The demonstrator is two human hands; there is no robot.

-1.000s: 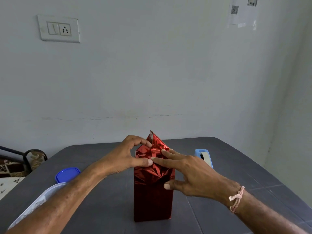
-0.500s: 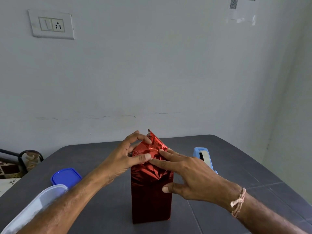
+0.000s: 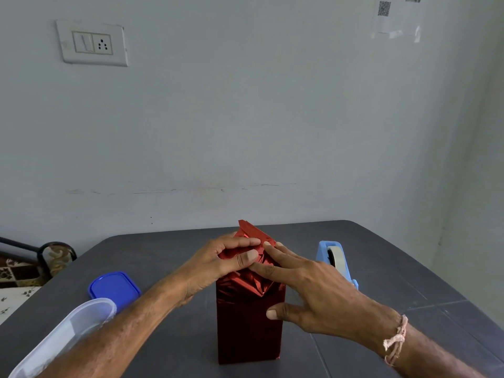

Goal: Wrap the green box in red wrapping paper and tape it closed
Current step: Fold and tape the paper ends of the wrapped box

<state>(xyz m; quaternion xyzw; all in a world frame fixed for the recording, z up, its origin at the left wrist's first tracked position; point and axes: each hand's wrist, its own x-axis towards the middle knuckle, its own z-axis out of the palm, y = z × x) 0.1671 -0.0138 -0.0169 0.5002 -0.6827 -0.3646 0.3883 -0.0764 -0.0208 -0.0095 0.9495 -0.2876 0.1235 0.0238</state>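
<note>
A tall box wrapped in shiny red paper stands upright in the middle of the dark table. No green shows; the box itself is hidden under the paper. At its top the paper is crumpled, with one pointed flap sticking up. My left hand pinches the folded paper at the top left between thumb and fingers. My right hand lies over the top right with straight fingers pressing the folds down, its thumb against the box's front face.
A light blue tape dispenser stands right of the box, behind my right hand. A blue lid and a clear plastic container lie at the left front. The wall is just behind the table.
My left hand's fingers have closed further over the top fold, pressing the paper flatter. My right fingers have slid slightly up toward the flap. The view has shifted a little.
</note>
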